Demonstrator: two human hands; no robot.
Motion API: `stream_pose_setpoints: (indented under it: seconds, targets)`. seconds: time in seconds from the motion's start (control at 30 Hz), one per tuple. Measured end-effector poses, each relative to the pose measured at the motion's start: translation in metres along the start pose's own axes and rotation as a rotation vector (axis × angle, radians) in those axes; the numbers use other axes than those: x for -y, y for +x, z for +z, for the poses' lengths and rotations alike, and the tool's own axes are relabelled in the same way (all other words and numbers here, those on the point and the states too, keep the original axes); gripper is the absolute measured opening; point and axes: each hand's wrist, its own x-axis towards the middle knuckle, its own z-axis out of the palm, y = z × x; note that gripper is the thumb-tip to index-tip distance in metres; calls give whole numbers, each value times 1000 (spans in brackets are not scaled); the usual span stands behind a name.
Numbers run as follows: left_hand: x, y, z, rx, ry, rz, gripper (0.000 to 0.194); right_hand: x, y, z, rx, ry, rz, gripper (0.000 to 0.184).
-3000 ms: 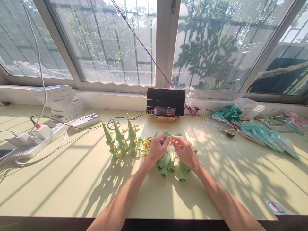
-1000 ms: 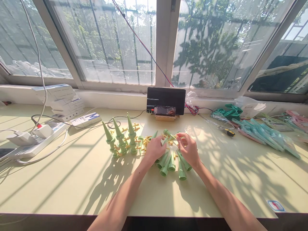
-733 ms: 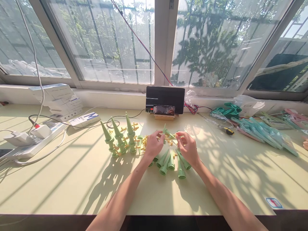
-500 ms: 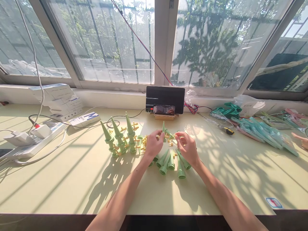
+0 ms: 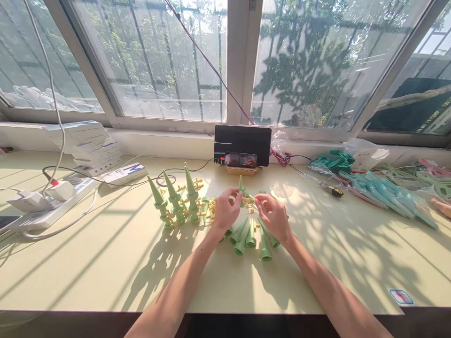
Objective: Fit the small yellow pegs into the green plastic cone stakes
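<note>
My left hand is closed on a green cone-shaped plastic spike, its tip pointing up. Thumb and finger of my right hand pinch a small yellow plastic piece, close to the spike's right side; whether the two touch I cannot tell. Below my hands lie several loose green spikes, wide hollow ends toward me. On the left, three upright green spike assemblies carry yellow side pieces. More small yellow pieces are heaped behind my left hand, partly hidden by it.
A dark tablet and a phone stand at the back. White boxes and a power strip with cables are at left. Bagged teal parts, a yellow-black cutter and another person's hand are at right.
My right hand has shifted slightly left, bringing the yellow piece closer to the spike. My left hand keeps its hold. The other person's hand at the right edge has moved slightly.
</note>
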Motion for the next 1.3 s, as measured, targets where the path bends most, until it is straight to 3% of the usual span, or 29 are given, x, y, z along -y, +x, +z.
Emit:
stream_pose_setpoints:
  seconds: [0.67, 1.3]
  targets:
    - [2, 0, 3, 6, -27, 5, 23, 2, 1, -1, 15, -11, 16, 20]
    - [1, -2, 4, 52, 12, 103, 17, 1, 2, 0, 53, 10, 34, 16]
